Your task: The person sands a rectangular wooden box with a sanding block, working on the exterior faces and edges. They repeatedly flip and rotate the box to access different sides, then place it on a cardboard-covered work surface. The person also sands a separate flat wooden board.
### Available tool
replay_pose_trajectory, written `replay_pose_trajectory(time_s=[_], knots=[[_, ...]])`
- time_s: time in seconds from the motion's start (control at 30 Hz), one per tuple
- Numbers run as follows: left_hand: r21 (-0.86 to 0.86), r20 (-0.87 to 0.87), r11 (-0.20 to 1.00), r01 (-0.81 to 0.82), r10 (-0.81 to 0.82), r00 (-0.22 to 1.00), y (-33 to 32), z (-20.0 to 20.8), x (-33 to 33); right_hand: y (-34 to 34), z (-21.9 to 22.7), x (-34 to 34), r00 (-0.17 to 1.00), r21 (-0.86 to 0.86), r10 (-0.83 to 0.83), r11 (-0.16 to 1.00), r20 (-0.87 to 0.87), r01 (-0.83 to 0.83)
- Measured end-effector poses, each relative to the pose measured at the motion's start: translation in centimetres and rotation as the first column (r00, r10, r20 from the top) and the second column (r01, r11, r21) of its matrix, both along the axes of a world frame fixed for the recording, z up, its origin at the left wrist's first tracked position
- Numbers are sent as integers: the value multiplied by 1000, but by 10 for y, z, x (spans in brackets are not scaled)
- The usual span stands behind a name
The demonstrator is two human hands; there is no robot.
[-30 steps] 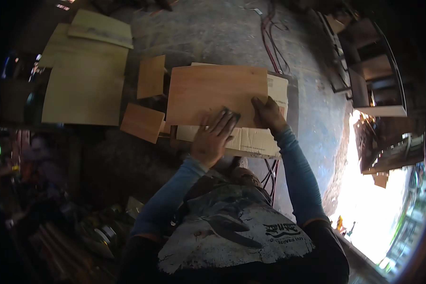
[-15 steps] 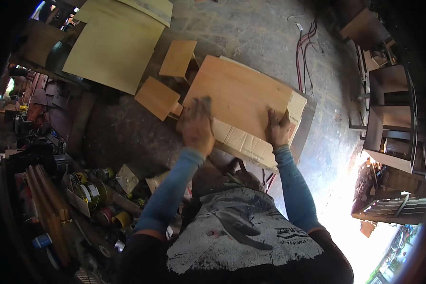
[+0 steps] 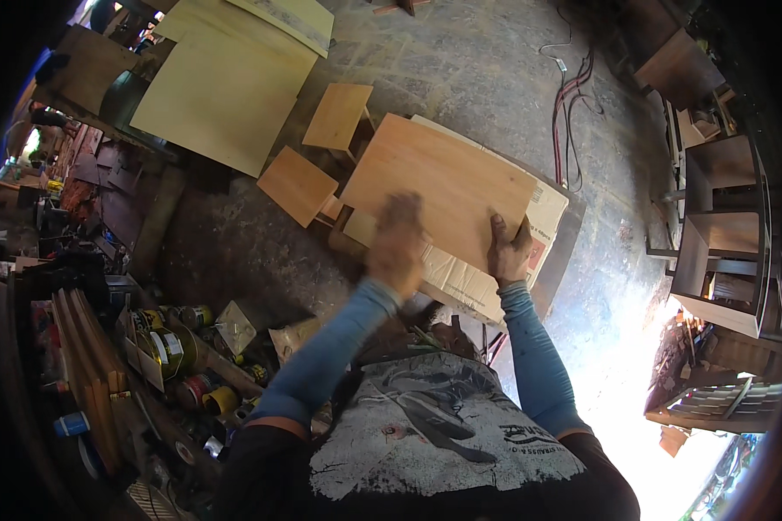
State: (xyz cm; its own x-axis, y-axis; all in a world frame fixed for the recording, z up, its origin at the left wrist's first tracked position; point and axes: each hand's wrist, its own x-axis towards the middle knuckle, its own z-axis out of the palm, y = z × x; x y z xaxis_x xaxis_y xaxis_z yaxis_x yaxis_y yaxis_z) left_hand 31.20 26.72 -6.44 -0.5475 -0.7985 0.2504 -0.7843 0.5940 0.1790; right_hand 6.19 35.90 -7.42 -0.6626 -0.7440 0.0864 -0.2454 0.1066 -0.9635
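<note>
A flat rectangular wooden board (image 3: 439,165) lies on a piece of cardboard (image 3: 460,282) that shows along its near and right edges. My right hand (image 3: 510,254) grips the board's near right corner, thumb on top and fingers by the right edge. Over the board's near left part is my left hand (image 3: 398,243), smeared by motion, so its fingers and anything under them cannot be made out. Blue sleeves cover both forearms.
Two small wooden stools (image 3: 337,117) or similar pieces stand left of the board. Farther left is a large pale sheet (image 3: 226,91). Cables (image 3: 569,113) lie on the floor at right, near a dark shelf unit (image 3: 723,230). Cans (image 3: 161,347) crowd the lower left.
My left hand has slid to the right along the board's near side. The right hand keeps its place at the corner. The whole view has shifted slightly.
</note>
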Motion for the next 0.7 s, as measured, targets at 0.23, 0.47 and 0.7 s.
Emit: replay_pose_trajectory(time_s=[0.23,0.47,0.7], knots=[[35,77,997,72,-75,994,36,10,-74,-1,2,11,996,-24,1,1000,87,1],[-78,2,991,-106,106,994,-65,-9,-55,-1,0,15,999,-89,-30,996,-31,27],[-33,63,989,-145,147,987,-108,0,-82,4,14,15,1000,-15,-17,1000,-6,17]])
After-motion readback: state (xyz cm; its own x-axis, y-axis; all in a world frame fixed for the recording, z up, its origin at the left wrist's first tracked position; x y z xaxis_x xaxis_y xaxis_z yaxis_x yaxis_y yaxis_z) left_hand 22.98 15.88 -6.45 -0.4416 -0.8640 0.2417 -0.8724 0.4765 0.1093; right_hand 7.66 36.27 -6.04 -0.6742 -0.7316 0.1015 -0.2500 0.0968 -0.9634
